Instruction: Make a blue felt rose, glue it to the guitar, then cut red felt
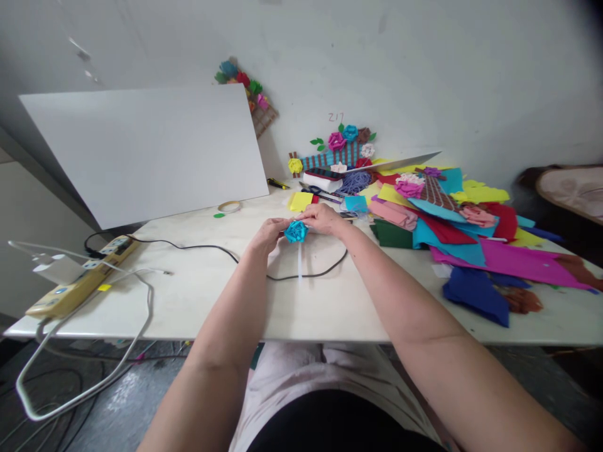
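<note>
The bare, unsleeved left forearm [235, 301] slants up and inward from the lower edge; the bare, unsleeved right forearm [400, 295] reaches in from the lower right. Both arms stretch well forward. The bare, ungloved left hand [272, 231] curls its fingers toward the right. The bare, ungloved right hand [325, 218], knuckles up, points its bent fingers left, fingertips near the other hand's.

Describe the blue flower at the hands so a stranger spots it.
Find the white table, then look left of the heap of coloured sheets. The blue flower is held between the left hand and right hand. Unlike the blue bloom by the wall, it has a pale strip below it.
</note>
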`<state>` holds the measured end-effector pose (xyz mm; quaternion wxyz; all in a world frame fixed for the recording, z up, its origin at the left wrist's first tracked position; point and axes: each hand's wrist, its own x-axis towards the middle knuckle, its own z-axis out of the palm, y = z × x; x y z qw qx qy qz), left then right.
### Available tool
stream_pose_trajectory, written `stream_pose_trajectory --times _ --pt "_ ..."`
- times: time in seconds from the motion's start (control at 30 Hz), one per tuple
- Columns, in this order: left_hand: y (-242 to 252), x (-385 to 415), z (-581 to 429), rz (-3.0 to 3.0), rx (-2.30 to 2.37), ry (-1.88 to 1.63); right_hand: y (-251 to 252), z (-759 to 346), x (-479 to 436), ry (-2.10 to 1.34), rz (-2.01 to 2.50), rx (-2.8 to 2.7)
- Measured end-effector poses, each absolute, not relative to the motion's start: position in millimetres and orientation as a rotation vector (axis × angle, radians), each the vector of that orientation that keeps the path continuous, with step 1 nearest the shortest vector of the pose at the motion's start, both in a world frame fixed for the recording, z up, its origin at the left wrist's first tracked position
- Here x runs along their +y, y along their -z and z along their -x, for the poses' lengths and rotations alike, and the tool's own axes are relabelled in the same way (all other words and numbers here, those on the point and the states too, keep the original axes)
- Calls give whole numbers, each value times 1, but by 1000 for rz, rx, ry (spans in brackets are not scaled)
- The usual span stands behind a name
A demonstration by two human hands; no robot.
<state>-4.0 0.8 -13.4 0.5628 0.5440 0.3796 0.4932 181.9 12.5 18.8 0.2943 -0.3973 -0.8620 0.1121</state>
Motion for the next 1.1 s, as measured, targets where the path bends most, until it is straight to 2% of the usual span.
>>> stream_pose_trajectory --times 0.2,0.6,1.1 --pt "11 -1 1 -1366 935 -1138 -17 -189 11 -514 1123 -2248" --pt "9 -3 0 -1469 905 -1188 -19 -191 12 -610 1089 -2248" --pt "12 1 2 -1439 878 -1204 -19 -187 12 -409 1082 -2220"
